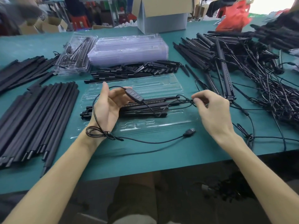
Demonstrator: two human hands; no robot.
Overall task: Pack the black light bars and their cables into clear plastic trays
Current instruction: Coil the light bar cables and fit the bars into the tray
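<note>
Our left hand grips the switch, our right hand pinches the cable; slack hanging at our wrist could snag and pull light bars off the tray.

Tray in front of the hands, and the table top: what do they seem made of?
The tray looks like thin clear moulded plastic: see-through, glossy glints, pressed channels. The table top seems a matte teal mat, perhaps rubber or vinyl: flat colour, no shine.
</note>
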